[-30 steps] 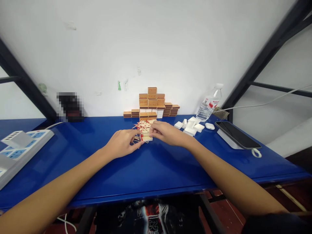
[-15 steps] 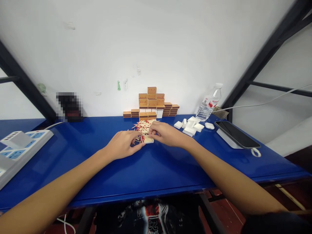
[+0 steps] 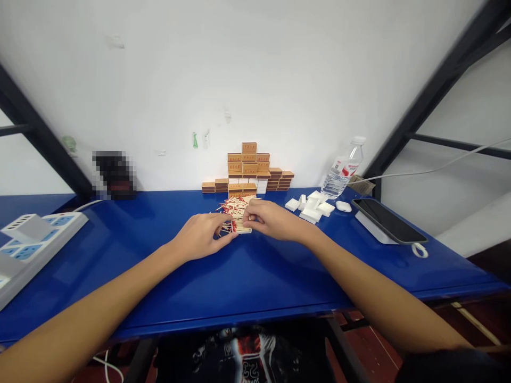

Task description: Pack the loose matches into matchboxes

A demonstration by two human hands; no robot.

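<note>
Both hands meet over a small bundle of red-tipped matches on the blue table. My left hand rests on the table with curled fingers pinching the bundle's left end. My right hand pinches the bundle from the right, fingers pressed together. Just behind the hands lies a loose heap of matches. Brown matchboxes stand stacked against the white wall. White inner trays lie to the right of my right hand.
A plastic water bottle, a white earbud case and a dark phone on a white stand are at the right. A white and blue power strip sits at the left edge. Black frame bars rise on both sides.
The bundle has been drawn slightly closer between the two hands, and my right fingers have closed further over it. Arms have barely shifted.
</note>
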